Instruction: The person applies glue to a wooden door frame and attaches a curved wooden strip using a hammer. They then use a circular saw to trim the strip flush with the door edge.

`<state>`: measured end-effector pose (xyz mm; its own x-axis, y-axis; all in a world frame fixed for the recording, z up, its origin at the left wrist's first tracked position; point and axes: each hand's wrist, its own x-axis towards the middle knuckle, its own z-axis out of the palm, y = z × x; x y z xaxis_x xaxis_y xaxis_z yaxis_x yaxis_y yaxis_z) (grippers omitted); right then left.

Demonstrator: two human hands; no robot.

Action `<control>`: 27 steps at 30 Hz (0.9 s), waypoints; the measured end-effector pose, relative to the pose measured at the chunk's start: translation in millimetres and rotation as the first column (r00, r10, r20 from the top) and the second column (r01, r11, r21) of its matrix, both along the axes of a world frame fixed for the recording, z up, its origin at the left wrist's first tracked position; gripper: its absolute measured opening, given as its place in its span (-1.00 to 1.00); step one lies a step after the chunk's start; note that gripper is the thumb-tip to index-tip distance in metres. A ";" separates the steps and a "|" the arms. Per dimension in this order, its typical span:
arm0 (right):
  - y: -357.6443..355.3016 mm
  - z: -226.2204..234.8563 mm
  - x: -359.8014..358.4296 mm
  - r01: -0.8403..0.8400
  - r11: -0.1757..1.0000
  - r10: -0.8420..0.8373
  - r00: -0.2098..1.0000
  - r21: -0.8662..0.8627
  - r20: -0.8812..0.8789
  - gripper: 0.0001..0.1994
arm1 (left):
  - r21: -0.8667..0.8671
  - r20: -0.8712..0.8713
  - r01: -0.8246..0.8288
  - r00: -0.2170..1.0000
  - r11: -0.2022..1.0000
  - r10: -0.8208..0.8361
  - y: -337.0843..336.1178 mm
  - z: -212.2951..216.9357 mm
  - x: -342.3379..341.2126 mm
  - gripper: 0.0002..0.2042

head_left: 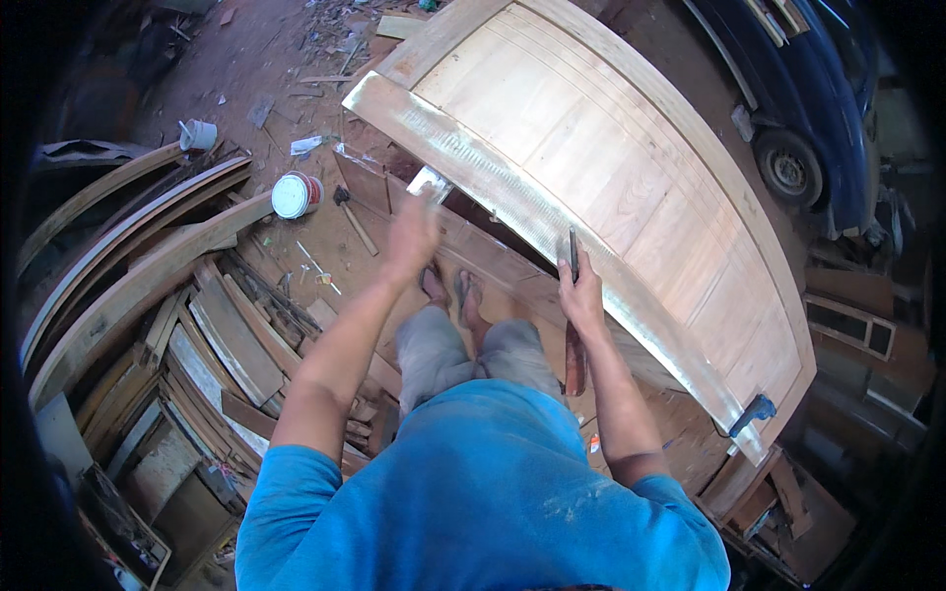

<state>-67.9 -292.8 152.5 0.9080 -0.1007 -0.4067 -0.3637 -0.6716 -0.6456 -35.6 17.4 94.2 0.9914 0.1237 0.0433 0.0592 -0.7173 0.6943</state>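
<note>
Workshop floor (296, 59): dirt, littered.
On it: white tub (295, 194), hammer (353, 219), stacked curved timber (128, 266), wood scraps (335, 25).

Both bare forearms come in from the lower edge and stretch forward. The left arm is almost straight; the left hand (412, 234) is raised, blurred, fingers loosely spread, its grip open on nothing. The right arm bends slightly at the elbow; the right hand (581, 294) has fingers curled, its grip closed around something thin and dark.

door panel (591, 148): 1 | hammer (353, 219): 1 | white tub (295, 194): 1 | white cup (198, 134): 1 | clamp (753, 411): 1 | hands: 2
</note>
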 end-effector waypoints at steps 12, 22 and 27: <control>-17.3 9.9 15.5 0.010 0.999 -0.015 0.985 0.030 0.170 -0.49 | 0.056 0.013 -0.371 0.929 0.927 0.371 26.7 -30.8 -63.3 -0.63; -4.6 -0.1 11.6 -0.055 0.998 0.053 0.992 0.021 0.117 -0.52 | 0.196 -0.417 -0.891 0.303 0.410 0.857 163.5 -158.7 -131.9 -0.54; -25.9 -39.3 18.1 -0.019 0.919 0.005 0.999 0.393 0.036 -0.58 | -0.291 -0.518 -0.736 0.658 0.611 0.547 87.3 -19.3 -106.3 -0.57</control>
<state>-49.8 -318.8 113.2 0.9220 0.0724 -0.3804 -0.3305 -0.3650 -0.8704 -142.0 104.8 74.8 0.5682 0.6422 -0.5145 0.6760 -0.0077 0.7369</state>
